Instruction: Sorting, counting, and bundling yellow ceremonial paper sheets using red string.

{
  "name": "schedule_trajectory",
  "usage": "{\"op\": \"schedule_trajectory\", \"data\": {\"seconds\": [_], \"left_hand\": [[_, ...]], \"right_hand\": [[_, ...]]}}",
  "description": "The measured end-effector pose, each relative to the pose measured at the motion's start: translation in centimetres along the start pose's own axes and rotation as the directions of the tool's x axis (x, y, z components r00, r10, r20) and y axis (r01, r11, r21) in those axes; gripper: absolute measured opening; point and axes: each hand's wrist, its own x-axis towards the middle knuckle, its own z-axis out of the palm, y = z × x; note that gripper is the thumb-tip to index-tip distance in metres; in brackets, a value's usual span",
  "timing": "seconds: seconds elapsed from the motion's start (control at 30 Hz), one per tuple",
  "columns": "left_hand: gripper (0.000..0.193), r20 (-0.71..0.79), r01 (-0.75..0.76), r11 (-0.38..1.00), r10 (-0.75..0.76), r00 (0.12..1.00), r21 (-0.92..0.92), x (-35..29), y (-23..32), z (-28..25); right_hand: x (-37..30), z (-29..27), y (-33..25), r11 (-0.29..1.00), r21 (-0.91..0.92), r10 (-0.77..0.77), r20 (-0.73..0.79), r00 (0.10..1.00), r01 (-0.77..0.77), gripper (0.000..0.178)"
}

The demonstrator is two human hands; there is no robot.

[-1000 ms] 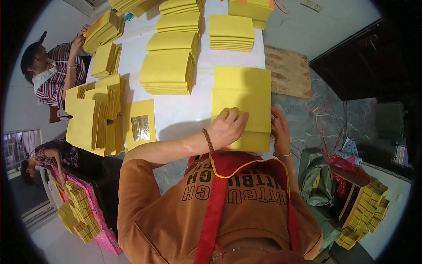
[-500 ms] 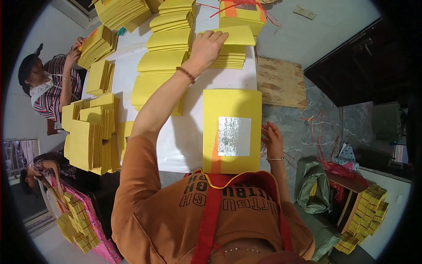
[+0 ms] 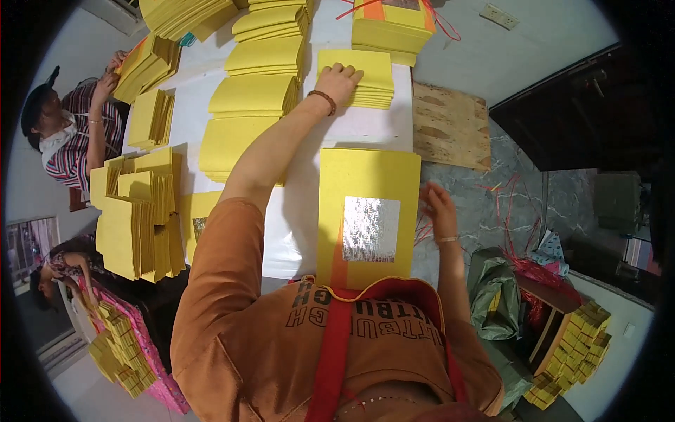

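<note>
My left hand (image 3: 340, 81) reaches across the table and rests on a short stack of folded yellow paper (image 3: 373, 88), its fingers bent and closed on the top piece. The fingertips are partly hidden. Close to my body lies a yellow paper stack (image 3: 369, 172), its top bearing a silver square patch (image 3: 371, 228) and an orange strip (image 3: 338, 246). My right hand (image 3: 440, 207) hovers just off that stack's right edge, open and holding nothing, with its fingers stretched out.
Rows of folded yellow paper (image 3: 253, 96) fill the white table (image 3: 292, 218) on the left. A bundle (image 3: 387, 35) with red ties stands at the far right. Across the left side, a co-worker (image 3: 77, 133) handles another bundle. A plywood board (image 3: 451, 126) lies beyond the right edge.
The folded piece my left hand held raised now lies flat on the short stack, with the hand lower on it. My right hand stays beside the near stack.
</note>
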Motion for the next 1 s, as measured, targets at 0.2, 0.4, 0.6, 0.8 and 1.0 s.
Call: {"op": "schedule_trajectory", "data": {"seconds": [0.2, 0.4, 0.6, 0.8, 1.0], "left_hand": [[0.064, 0.236, 0.052, 0.998, -0.046, 0.971, -0.018, -1.2, 2.6, 0.2], [0.063, 0.175, 0.096, 0.995, -0.093, 0.980, -0.008, -1.4, 2.1, 1.0], [0.060, 0.198, 0.131, 0.989, -0.115, 0.973, -0.070, -2.1, 3.6, -1.7], [0.062, 0.094, 0.105, 0.993, -0.110, 0.990, 0.049, -2.4, 3.0, -0.7], [0.061, 0.080, 0.113, 0.994, -0.112, 0.990, -0.007, -3.6, 1.8, 0.0]], "right_hand": [[12.7, 1.5, -5.8, 0.984, -0.140, -0.076, 0.227, 0.971, 0.109, 0.051], [19.1, 10.3, -10.1, 0.973, -0.186, -0.068, 0.325, 0.943, 0.134, 0.061], [19.6, 10.9, -9.7, 0.962, -0.212, -0.092, 0.341, 0.936, 0.172, 0.054], [19.7, 11.6, -9.6, 0.971, -0.183, -0.079, 0.369, 0.926, 0.155, 0.053], [19.5, 12.2, -9.6, 0.952, -0.246, -0.068, 0.407, 0.911, 0.181, 0.063]]}}
